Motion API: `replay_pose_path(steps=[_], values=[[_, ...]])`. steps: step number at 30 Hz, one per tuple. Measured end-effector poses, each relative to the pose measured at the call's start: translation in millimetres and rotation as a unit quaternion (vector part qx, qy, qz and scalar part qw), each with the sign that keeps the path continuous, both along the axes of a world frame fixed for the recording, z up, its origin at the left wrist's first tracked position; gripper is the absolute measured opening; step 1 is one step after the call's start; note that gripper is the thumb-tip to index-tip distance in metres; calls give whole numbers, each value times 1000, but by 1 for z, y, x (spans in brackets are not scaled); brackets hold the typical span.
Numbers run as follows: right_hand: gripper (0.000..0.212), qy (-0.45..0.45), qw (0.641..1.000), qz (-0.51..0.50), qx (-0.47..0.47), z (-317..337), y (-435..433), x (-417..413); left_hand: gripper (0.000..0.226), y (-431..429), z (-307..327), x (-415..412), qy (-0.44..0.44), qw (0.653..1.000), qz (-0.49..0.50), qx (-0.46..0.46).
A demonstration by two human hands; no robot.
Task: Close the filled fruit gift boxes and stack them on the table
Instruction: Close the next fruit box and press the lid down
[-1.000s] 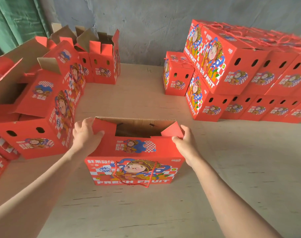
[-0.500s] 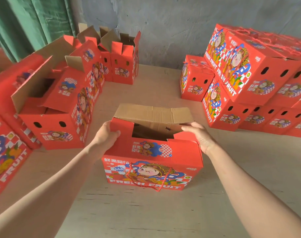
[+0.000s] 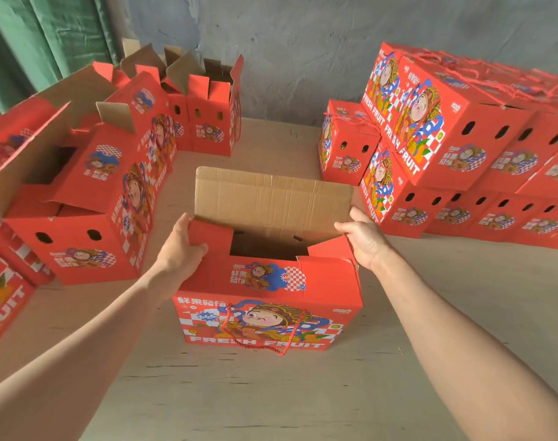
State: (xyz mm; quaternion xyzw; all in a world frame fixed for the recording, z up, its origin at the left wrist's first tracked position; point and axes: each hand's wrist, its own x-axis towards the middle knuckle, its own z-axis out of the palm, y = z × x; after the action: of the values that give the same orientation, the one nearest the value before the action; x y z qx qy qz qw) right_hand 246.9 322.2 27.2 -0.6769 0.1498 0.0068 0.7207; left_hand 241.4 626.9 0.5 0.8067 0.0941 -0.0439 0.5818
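A red fruit gift box [image 3: 268, 300] with a cartoon print and a red rope handle stands in front of me on the wooden table [image 3: 271, 402]. Its top is open. The far brown cardboard flap [image 3: 271, 198] stands raised behind the opening, and the near red flap [image 3: 265, 275] lies folded toward me. My left hand [image 3: 180, 249] grips the box's top left corner with the thumb over the small side flap. My right hand [image 3: 363, 237] holds the top right corner at the lower right edge of the raised flap. What lies inside is hidden in shadow.
Several open red boxes [image 3: 86, 211] line the left side and back left. Closed red boxes [image 3: 446, 138] are stacked two high along the right side against a grey wall. A green curtain [image 3: 42, 43] hangs at the back left.
The far cardboard flap has swung up higher behind the opening. My right hand moved from the side flap to the raised flap's edge. The view shifted closer and to the left.
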Motion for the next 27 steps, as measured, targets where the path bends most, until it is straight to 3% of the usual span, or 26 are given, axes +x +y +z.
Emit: replay_pose_path(steps=[3,6,9,14,18,20,22,24,26,27], values=[[40,-21,1000,13,-19,-3,-1,-3,93,3,7,2,-39,998,-44,20],[39,-35,998,14,-58,-3,-5,-3,108,2,22,8,-155,981,-110,-20],[37,-43,993,33,-100,-1,-10,-10,102,1,39,13,-221,970,-103,0],[37,-14,990,61,-124,16,-17,-33,66,2,32,6,-267,954,-87,101],[29,-13,992,122,-25,20,-21,-49,86,4,12,-3,-274,943,-103,157],[37,-7,991,129,-41,21,-20,-51,93,3,7,-7,-287,936,-102,176],[45,-36,991,83,-96,17,-14,-53,95,2,6,-7,-296,930,-98,194],[41,-100,987,-33,-122,10,-4,-61,94,1,8,-5,-303,925,-95,208],[27,-183,958,-105,-196,1,2,-73,91,1,8,-5,-301,926,-95,208],[24,-223,933,-89,-268,-3,3,-78,90,0,9,-6,-296,929,-92,203]])
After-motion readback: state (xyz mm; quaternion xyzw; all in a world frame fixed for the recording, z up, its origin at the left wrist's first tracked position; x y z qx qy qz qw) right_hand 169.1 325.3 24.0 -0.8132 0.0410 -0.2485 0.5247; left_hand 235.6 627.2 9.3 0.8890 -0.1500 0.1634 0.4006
